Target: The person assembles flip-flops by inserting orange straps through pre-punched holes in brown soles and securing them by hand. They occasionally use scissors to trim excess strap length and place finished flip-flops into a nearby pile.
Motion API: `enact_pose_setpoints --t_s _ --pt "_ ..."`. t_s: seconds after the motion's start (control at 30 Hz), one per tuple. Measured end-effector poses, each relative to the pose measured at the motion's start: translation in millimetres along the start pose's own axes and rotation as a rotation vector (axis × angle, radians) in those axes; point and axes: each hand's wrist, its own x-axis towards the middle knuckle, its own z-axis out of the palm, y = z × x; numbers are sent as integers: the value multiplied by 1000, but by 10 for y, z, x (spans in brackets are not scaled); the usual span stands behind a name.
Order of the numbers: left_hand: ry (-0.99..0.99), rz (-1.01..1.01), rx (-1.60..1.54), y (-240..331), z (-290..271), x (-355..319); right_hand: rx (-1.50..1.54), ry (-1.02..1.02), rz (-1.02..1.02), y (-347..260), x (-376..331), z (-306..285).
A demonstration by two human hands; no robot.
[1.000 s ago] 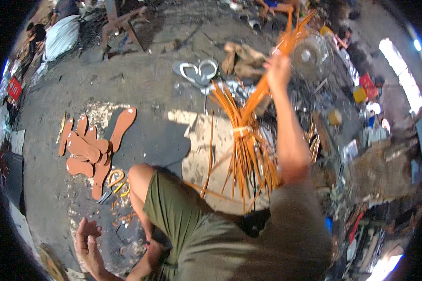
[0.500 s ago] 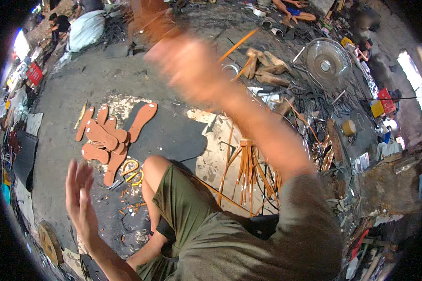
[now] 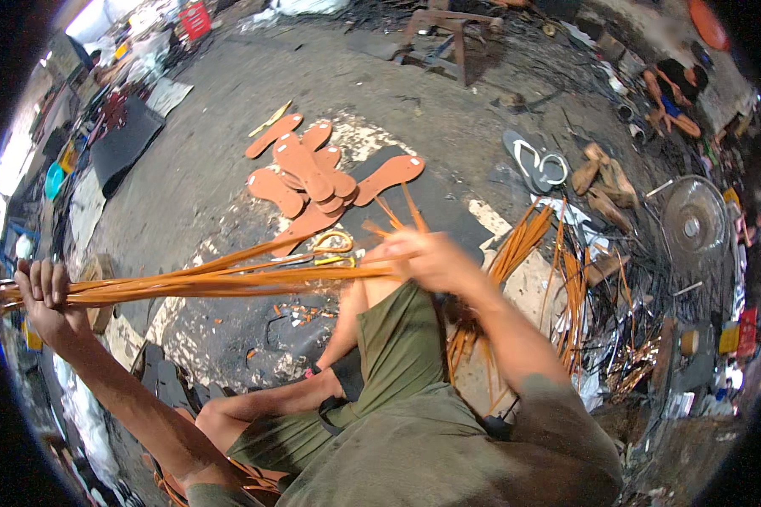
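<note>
From my feed, the biggest thing is the dark concrete floor (image 3: 228, 101), stained and strewn with scraps. I see the person seated on it in an olive shirt and shorts, knees bent. Stretched across the middle of the view runs a long bundle of orange strips (image 3: 228, 279), roughly level, spanning from the far left edge to the centre. The left hand (image 3: 42, 291) is clenched around the bundle's left end, arm extended outward. The right hand (image 3: 423, 258) grasps the other end above the knee, slightly blurred, with short strip ends fanning up past the fingers. Beyond the bundle lies a heap of orange sandal soles (image 3: 313, 173) on the floor. To the right, more loose orange strips (image 3: 524, 241) lie near a pale board. Farther off sits a round wire fan guard (image 3: 693, 221), then a pair of dark flip-flops (image 3: 534, 162). Yellow-handled scissors (image 3: 334, 245) lie just behind the bundle.
</note>
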Motion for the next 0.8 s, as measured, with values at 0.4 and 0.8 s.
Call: enact_pose_setpoints --t_s 0.4,0.8 --pt "462 -24 507 -691 425 -582 -939 896 830 760 -1970 -581" --pt "473 65 903 -933 287 -1083 -918 861 1392 1182 -3299 -125"
